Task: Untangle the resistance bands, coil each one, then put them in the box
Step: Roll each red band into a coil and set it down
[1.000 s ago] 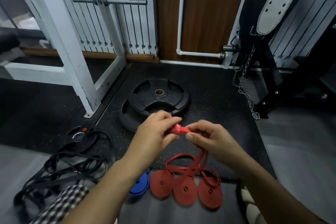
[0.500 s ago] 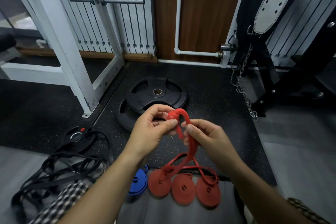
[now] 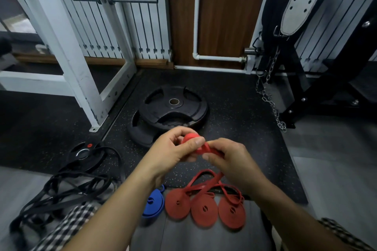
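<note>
1. Above the speckled floor mat (image 3: 234,108), the left hand (image 3: 173,151) pinched a small started coil of the red band (image 3: 201,147), thumb pressed across it.
2. The right hand (image 3: 230,159) gripped the same band just beside the coil, fingers curled round it.
3. Below, the band's loose length trailed down to three coiled red bands (image 3: 204,210) lying in a row.
4. A coiled blue band (image 3: 154,205) lay touching their left side.
5. Tangled black bands (image 3: 67,189) sprawled further left; stacked weight plates (image 3: 173,106) lay beyond the hands.

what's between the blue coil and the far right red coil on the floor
Two more red coils lie side by side between the blue coil and rightmost red coil, in the head view.
</note>
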`<state>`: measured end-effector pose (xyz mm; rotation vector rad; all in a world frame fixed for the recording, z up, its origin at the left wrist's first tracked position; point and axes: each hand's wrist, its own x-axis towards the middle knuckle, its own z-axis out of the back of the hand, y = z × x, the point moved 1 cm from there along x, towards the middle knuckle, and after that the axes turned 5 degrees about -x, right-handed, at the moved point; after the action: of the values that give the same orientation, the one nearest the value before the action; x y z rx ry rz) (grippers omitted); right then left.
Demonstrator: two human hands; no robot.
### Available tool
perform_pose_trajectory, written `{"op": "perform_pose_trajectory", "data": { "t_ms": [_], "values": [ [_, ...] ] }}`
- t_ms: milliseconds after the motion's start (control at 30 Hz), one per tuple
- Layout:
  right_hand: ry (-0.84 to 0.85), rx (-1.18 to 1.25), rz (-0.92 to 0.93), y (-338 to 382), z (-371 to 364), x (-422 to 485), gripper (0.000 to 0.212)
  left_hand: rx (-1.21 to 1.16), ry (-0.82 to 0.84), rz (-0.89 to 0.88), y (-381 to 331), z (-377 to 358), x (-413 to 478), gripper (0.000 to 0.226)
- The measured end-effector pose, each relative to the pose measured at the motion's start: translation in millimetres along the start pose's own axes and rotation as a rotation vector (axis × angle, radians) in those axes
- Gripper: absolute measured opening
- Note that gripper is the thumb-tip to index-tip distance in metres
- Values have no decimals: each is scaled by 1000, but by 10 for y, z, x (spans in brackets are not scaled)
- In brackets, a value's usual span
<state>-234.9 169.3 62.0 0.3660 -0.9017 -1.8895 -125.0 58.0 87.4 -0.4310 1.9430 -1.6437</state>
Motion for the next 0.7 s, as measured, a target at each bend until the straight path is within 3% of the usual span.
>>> {"op": "perform_pose_trajectory", "data": {
  "t_ms": [100, 233, 367, 433, 567, 600, 700],
  "values": [
    [-37, -24, 36, 36, 19, -4, 13, -145, -98, 55, 34, -38, 16, 1],
    [-136, 426, -59, 97, 125, 6, 22, -590, -95, 147, -8, -74, 24, 8],
    [-154, 712, -91, 141, 159, 10, 18, -728, -67, 178, 2, -83, 18, 9],
    [-113, 654, -92, 117, 186, 26, 19, -583, -18, 165, 14, -57, 28, 10],
    [-78, 175, -45, 15, 199, 37, 28, 459, -49, -214, 10, 37, 32, 17],
    [-57, 79, -20, 5, 188, 33, 28, 543, -28, -246, 8, 47, 26, 21],
    [18, -41, 25, 39, 164, 14, 18, 500, 180, -126, 10, 19, -34, 24]
  ]
}}
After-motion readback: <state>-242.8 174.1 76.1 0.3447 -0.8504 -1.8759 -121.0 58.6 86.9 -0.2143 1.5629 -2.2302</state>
